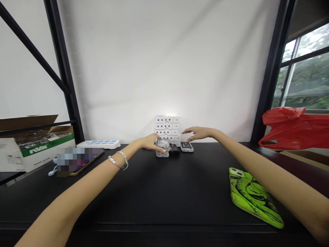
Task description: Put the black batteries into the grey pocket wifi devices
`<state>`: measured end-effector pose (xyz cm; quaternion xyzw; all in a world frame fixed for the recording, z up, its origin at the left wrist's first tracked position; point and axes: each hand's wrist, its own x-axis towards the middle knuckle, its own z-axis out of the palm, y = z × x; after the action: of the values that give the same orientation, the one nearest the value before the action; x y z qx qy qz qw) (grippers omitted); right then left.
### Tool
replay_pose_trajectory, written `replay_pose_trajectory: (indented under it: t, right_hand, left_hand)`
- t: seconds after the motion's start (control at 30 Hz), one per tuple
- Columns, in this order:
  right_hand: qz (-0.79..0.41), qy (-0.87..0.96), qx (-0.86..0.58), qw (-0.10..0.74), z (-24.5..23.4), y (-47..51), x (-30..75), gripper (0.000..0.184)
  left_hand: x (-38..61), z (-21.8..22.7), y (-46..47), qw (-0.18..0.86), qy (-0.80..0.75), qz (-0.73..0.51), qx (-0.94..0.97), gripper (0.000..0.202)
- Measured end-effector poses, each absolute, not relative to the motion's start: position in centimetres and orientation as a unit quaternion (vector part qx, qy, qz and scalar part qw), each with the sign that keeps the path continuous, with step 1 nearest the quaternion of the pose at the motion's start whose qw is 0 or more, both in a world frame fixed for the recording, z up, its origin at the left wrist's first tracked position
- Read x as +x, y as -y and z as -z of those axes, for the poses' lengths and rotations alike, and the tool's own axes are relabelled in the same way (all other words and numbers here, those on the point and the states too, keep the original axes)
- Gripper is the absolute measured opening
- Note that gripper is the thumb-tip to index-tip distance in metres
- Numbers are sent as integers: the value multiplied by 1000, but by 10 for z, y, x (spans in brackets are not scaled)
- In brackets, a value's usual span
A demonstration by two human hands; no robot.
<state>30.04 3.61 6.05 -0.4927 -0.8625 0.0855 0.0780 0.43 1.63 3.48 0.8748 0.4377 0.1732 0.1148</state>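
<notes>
My left hand (150, 141) is at the left side of a small stack of white, rounded devices, its thumb and fingers closed around the upper device (163, 143). Under that one sits another white device (162, 154). Fingers apart and holding nothing, my right hand (199, 132) hovers above a white device (186, 147) with a dark rectangular inset. Between the two lie dark flat pieces (174, 149), too small to identify surely. Just behind, several white boxes (164, 126) are piled against the wall.
On the black table (159, 199), a green patterned phone case (253, 195) lies beneath my right forearm. At left are a white power strip (100, 144), a phone (88, 162) and an open carton (43, 151). A red plastic bag (290, 128) sits at right.
</notes>
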Motion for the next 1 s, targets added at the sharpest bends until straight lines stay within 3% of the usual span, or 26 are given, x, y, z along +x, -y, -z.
replay_pose_trajectory:
  t: [0.3,0.43,0.57,0.77,1.0]
  right_hand:
    - [-64,886,-457,54,-39,-20,280,61]
    - [-76,889,-447,56,-32,-18,270,65]
    - [-93,905,-411,55,-22,-17,259,71]
    - [-102,918,-373,91,-6,-21,248,52]
    - [-144,865,-462,134,-23,-13,252,83]
  left_hand:
    - [11,-42,-27,146,-452,-116,872,87]
    - [12,-40,-19,149,-447,-129,872,85]
    - [10,-37,-5,122,-444,-179,869,97]
    - [18,-19,57,113,-396,-236,880,106]
    - [33,6,105,209,-417,-153,871,123]
